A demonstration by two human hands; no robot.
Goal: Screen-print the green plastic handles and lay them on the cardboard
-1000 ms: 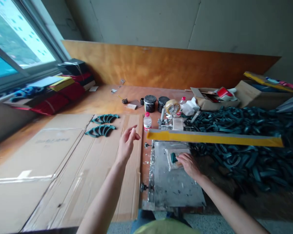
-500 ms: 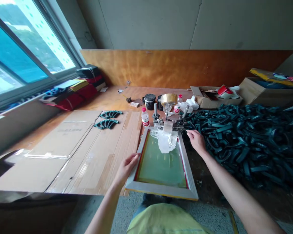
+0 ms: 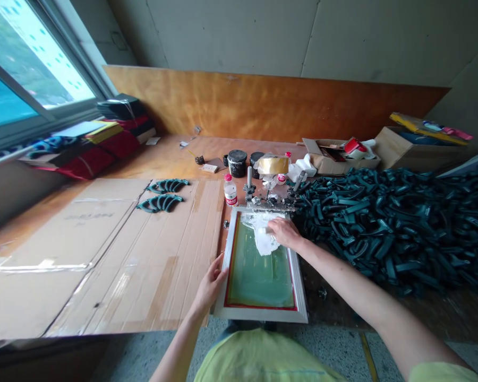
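Observation:
A screen-printing frame [image 3: 301,289] with a pale metal border and green mesh lies in front of me. White ink [image 3: 265,245] is smeared over the far part of the mesh. My right hand [image 3: 286,232] is closed over that ink, its fingers round a small pale squeegee [image 3: 266,230], mostly hidden by the hand. My left hand [image 3: 214,281] is at the frame's left border, thumb and fingers closed on its edge. Beyond the frame's far end stands a metal clamp fixture [image 3: 270,201] with upright posts.
A large heap of dark green curved plastic parts [image 3: 366,228] covers the right side. On the left, two similar parts [image 3: 161,202] lie on flattened cardboard [image 3: 115,265]. Behind are a red-capped bottle [image 3: 230,192], black tubs [image 3: 237,163], a tape roll [image 3: 273,165] and open cartons [image 3: 334,165].
My right hand has moved left from beside the fixture onto the squeegee over the ink. The frame's near end sits flatter in view. My left hand stays on the left border.

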